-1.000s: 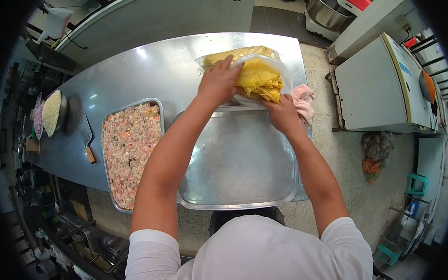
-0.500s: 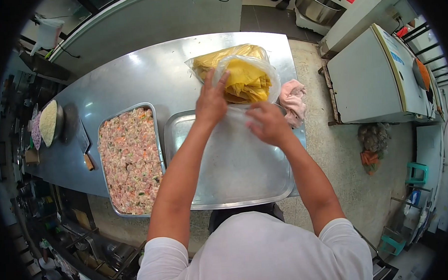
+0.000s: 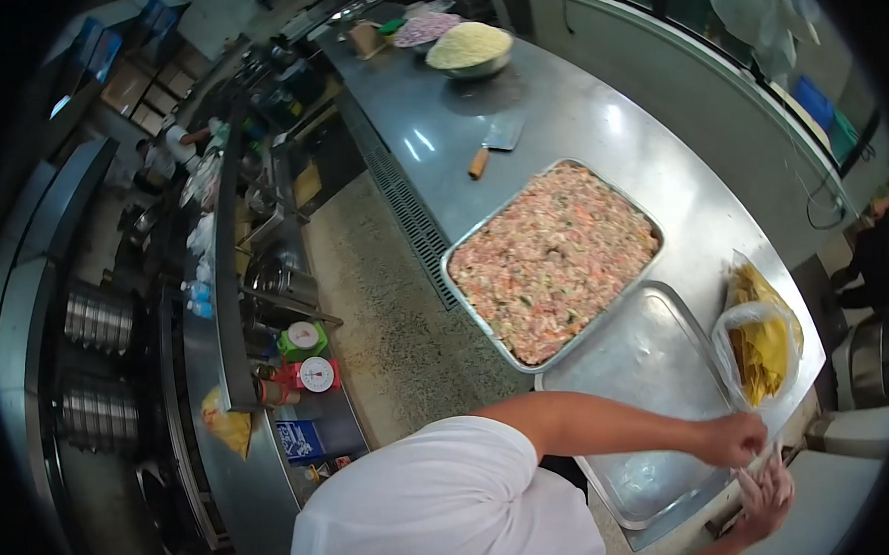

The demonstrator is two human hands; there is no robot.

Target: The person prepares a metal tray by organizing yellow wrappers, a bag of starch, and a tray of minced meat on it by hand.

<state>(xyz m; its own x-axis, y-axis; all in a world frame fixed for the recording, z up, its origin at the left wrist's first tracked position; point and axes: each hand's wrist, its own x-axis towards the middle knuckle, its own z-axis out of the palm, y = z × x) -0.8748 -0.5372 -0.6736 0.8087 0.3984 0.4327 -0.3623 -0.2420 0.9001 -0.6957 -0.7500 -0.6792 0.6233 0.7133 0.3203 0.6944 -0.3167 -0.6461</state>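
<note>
At the tray's near right corner, my left hand (image 3: 734, 438) is closed, its fingers curled; what they hold, if anything, is hidden. Just below it, my right hand (image 3: 765, 504) is blurred, its fingers against a pale pink cloth (image 3: 776, 468) that is mostly covered. Beneath my left forearm lies a wide metal tray (image 3: 656, 343) with a bare bottom. A clear plastic bag with yellow sheets (image 3: 765, 358) rests beyond my hands. Next to the bare tray, a second tray (image 3: 487, 335) is filled level with chopped meat mixture (image 3: 558, 258) flecked with orange and green.
On the steel table (image 3: 647, 140) are a wooden-handled cleaver (image 3: 503, 133), a bowl of pale shreds (image 3: 469, 50) and a heap of purplish pieces (image 3: 426, 28). Across the aisle, a shelf holds a red dial scale (image 3: 317, 374) and a green one (image 3: 300, 337). Co-workers stand far left.
The view has swung left, bringing the aisle and shelves in. Both my hands have left the plastic bag and come together at the pink cloth beside it.
</note>
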